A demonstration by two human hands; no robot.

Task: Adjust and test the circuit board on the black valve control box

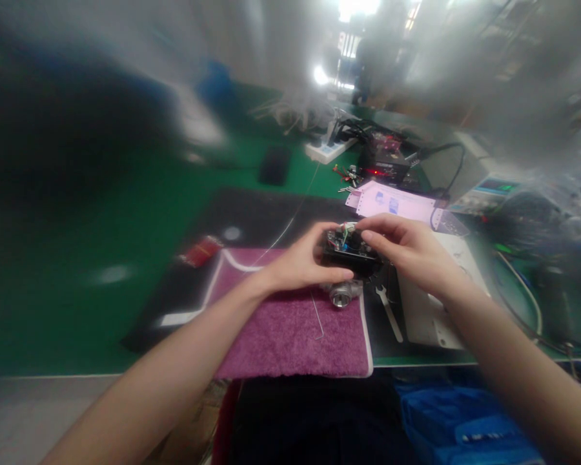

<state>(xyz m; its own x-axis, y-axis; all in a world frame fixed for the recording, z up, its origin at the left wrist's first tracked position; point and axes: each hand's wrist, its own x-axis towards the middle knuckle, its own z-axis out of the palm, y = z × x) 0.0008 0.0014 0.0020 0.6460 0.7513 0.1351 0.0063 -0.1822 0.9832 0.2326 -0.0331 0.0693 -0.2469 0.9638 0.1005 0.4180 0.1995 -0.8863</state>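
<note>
Holding the black box (pixel 361 261) tight in the left hand (pixel 300 261), over the far right part of the purple cloth (pixel 271 336), right by the silver metal part (pixel 341 297); reaching onto the top with the right hand (pixel 411 248), bending close to the thin wires (pixel 347 232), maybe pinching, but not showing enough to tell; risking popping a wire loose by tugging too hard, or bumping the box by loosening the left hand

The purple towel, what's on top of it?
A thin L-shaped hex key lies on the purple towel. A silver metal fitting shows over its right part. The left hand and forearm hide some; what's beneath can't be seen.
</note>
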